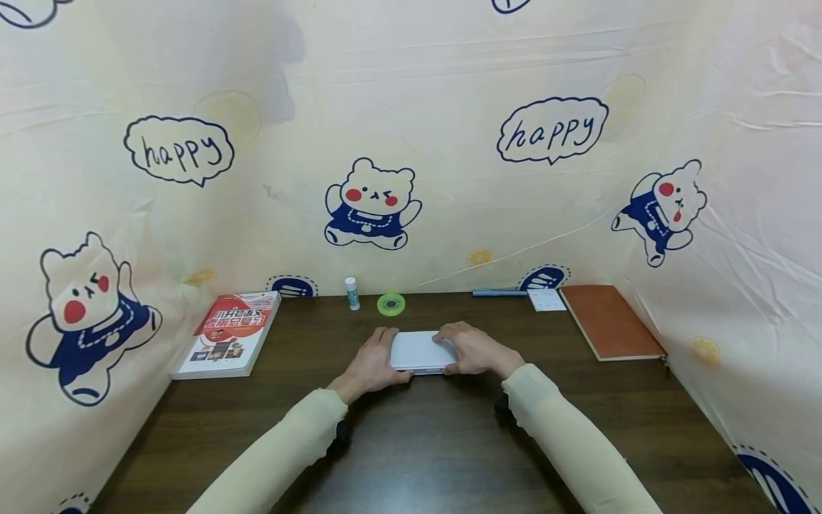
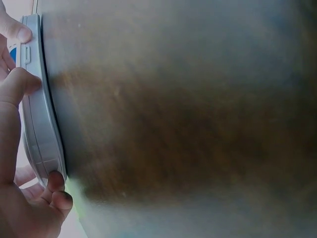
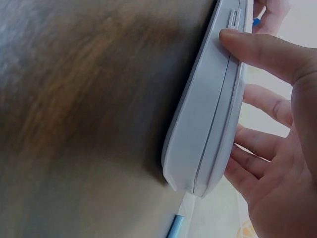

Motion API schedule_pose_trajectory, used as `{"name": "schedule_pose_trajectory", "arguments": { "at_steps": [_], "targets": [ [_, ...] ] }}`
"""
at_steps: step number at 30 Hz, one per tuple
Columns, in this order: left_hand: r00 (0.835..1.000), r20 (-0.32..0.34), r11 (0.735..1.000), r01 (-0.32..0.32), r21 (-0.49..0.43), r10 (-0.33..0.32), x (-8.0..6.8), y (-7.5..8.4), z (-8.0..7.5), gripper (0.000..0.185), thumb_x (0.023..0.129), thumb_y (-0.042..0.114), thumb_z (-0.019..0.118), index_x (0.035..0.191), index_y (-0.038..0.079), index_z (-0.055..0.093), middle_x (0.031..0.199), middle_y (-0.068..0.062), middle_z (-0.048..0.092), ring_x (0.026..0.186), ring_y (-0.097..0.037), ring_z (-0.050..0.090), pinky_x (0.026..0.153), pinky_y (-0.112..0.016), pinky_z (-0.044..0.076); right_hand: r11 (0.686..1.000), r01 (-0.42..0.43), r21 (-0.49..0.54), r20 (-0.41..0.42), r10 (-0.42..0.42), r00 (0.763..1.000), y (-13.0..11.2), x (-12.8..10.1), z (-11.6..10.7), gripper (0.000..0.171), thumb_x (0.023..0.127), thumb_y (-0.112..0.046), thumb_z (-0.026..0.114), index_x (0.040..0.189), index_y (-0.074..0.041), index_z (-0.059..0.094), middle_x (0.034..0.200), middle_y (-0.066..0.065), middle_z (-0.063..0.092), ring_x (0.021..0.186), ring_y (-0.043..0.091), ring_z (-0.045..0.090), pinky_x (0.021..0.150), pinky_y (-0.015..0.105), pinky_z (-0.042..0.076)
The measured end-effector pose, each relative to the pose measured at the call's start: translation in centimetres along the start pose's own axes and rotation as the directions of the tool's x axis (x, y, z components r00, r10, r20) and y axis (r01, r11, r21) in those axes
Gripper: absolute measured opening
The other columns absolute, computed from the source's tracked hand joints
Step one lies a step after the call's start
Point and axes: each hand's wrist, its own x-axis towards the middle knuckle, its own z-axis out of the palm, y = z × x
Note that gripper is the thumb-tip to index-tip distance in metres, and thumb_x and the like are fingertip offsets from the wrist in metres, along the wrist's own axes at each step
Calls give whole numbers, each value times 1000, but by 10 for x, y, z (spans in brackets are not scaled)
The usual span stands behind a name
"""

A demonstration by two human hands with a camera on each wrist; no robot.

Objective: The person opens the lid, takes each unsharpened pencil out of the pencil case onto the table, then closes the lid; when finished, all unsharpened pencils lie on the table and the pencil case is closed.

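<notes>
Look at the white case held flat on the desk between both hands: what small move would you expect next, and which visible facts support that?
Probably lifting the lid. The white case lies closed on the desk, gripped at its ends by the left hand and right hand. In the right wrist view a thumb presses at the seam beside the latch, so easing the halves apart seems likeliest.

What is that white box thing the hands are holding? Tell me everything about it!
The white case is a flat rectangle with rounded corners, and it looks like smooth plastic. A seam runs round its edge where lid meets base, and a small latch sits on the front edge. It is closed and lies flat on the dark wooden table, near the middle. The left hand grips its left end and the right hand its right end, thumbs on the front edge.
</notes>
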Motion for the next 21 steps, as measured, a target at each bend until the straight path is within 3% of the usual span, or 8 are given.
{"name": "schedule_pose_trajectory", "arguments": {
  "at_steps": [13, 21],
  "targets": [
    [1000, 14, 1000, 13, -27, -12, 2, 1, -4, 98, 72, 50, 84, 147, 6, 39, 141, -18, 46, 117, -30, 56, 101, -46, 49, 998, -28, 49, 57, 25, 998, 2, 2, -9, 55, 86, -34, 76, 136, -16, 60, 148, 11, 52, 139, 31, 45, 115, 50, 35],
    [998, 54, 998, 24, -55, -21, 2, -2, -8, 101, 72, 51, 85, 149, 6, 38, 142, -18, 45, 120, -32, 54, 103, -48, 46, 996, -30, 79, 69, 24, 997, 2, 1, -14, 54, 86, -37, 75, 136, -21, 60, 141, 6, 60, 125, 24, 56, 108, 48, 43]
  ]
}}
